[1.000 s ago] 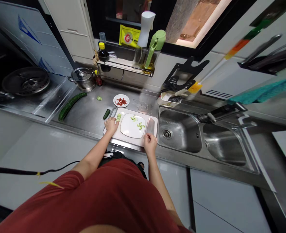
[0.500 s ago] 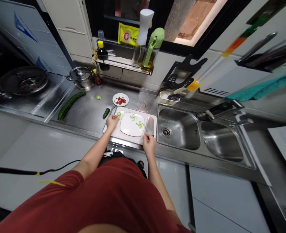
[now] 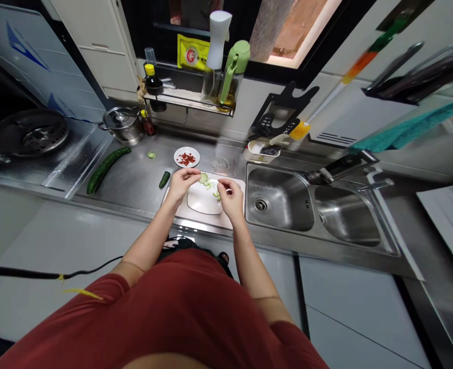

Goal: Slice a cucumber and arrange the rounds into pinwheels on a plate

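Note:
My left hand (image 3: 180, 186) is closed in a pinch over the left part of the white plate (image 3: 202, 204), with a thin cucumber slice (image 3: 203, 178) at its fingertips. Above the plate's right side is my right hand (image 3: 232, 199), thumb and fingers drawn together; whatever they hold, if anything, is too small to make out. Pale green cucumber pieces (image 3: 209, 185) lie on the plate, partly hidden by both hands. Under the plate is a light cutting board (image 3: 224, 220). The knife on its right side is covered by my right hand. A short cucumber end (image 3: 164, 179) lies left of the board.
A small dish (image 3: 177, 154) of chopped red pieces stands behind the board. Further left are a long cucumber (image 3: 105, 169), a few slices (image 3: 151, 155) and a lidded pot (image 3: 125, 128). A double sink (image 3: 283, 205) adjoins on the right. A bottle shelf (image 3: 188, 102) hangs above.
My left hand has moved from the slices on the board to over the plate, now with a slice in its fingers. My right hand has risen from beside the knife to the plate's right side.

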Demonstrator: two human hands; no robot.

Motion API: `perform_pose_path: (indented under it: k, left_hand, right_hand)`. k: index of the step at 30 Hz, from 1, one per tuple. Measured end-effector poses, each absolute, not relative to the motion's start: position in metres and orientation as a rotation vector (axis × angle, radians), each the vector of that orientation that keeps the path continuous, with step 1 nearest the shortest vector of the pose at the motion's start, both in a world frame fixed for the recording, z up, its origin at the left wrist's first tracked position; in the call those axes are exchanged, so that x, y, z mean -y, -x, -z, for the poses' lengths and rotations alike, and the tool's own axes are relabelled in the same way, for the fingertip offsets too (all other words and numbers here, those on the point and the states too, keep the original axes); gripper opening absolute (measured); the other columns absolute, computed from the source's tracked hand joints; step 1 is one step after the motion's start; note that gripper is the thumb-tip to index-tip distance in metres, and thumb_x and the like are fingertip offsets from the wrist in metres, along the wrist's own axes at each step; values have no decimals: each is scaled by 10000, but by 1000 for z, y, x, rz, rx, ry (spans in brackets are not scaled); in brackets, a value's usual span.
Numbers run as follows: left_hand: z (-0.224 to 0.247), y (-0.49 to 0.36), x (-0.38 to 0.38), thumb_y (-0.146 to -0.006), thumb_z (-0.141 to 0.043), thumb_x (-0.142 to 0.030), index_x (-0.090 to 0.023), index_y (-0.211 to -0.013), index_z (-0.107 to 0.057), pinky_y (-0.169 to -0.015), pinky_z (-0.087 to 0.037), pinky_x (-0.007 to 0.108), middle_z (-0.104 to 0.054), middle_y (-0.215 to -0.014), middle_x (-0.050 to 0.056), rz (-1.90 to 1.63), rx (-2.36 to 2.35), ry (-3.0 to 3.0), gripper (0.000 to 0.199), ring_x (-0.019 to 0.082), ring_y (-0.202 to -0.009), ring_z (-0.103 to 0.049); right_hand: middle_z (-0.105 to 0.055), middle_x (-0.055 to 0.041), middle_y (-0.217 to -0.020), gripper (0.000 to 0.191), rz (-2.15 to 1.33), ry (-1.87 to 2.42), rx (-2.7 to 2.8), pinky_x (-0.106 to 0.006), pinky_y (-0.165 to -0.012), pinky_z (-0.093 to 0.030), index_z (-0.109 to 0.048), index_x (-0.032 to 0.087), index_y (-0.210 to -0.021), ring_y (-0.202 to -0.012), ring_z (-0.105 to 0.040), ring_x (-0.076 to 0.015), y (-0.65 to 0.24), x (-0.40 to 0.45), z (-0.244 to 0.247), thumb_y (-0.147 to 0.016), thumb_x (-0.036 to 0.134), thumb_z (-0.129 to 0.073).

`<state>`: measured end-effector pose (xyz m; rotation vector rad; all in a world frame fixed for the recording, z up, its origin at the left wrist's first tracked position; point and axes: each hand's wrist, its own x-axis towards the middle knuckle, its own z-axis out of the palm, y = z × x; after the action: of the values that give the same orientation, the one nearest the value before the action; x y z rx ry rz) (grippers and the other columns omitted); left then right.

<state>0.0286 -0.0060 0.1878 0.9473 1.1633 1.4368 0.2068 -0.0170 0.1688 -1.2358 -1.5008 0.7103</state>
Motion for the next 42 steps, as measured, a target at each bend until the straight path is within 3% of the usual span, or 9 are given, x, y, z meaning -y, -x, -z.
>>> perform_pose_path:
  k: [6,12,16,20,25,32,42]
  left_hand:
    - [-204,-33,15,-598,-817,-310,-155,-836,-630,-653,-468,216,-648,-688,-13,-1391,-1049,-1004,340,94,-637,-608]
    - [-211,-37,17,-622,-808,-329,-165,-886,-594,-685,-473,239,-653,-700,-12,-1347,-999,-1056,377,104,-648,-619]
    - [-210,-37,14,-663,-774,-375,-176,-914,-608,-657,-451,219,-641,-715,-12,-1383,-1070,-1042,360,99,-671,-601]
    - [-208,-38,15,-726,-706,-473,-171,-835,-587,-503,-355,185,-597,-599,-18,-1292,-1118,-957,343,62,-519,-501]
    - [-212,-44,19,-730,-666,-576,-204,-1041,-570,-420,-234,158,-626,-659,-3,-1056,-973,-782,495,56,-489,-487]
    - [-219,-49,16,-666,-756,-420,-229,-1132,-576,-440,-271,144,-639,-778,-7,-1077,-954,-752,534,55,-574,-529]
    - [-220,-46,15,-587,-792,-304,-235,-1138,-586,-465,-297,161,-650,-779,-26,-1150,-986,-872,592,58,-597,-538]
  right_hand:
    - [-668,-29,-910,214,-813,1098,1577,-273,-669,-455,-657,220,-958,-837,-593,-170,-193,14,-208,-865,396,-578]
    - [-634,-11,-814,207,-779,1083,1661,-265,-661,-440,-622,218,-778,-829,-565,-165,-190,13,-214,-870,397,-573]
    - [-623,-17,-817,252,-765,1104,1597,-263,-672,-446,-604,212,-776,-842,-563,-167,-192,12,-214,-887,430,-544]
    - [-619,-25,-823,280,-730,1114,1531,-267,-672,-455,-602,211,-811,-842,-570,-171,-196,10,-214,-899,465,-525]
    - [-622,-26,-844,273,-683,1082,1548,-274,-687,-457,-607,222,-822,-852,-567,-171,-198,12,-216,-911,466,-524]
    - [-629,-33,-897,235,-644,1025,1643,-295,-725,-448,-621,237,-822,-920,-551,-183,-201,16,-215,-919,434,-536]
    - [-630,-34,-915,216,-630,1051,1671,-328,-743,-449,-620,245,-833,-943,-542,-201,-205,20,-211,-920,423,-535]
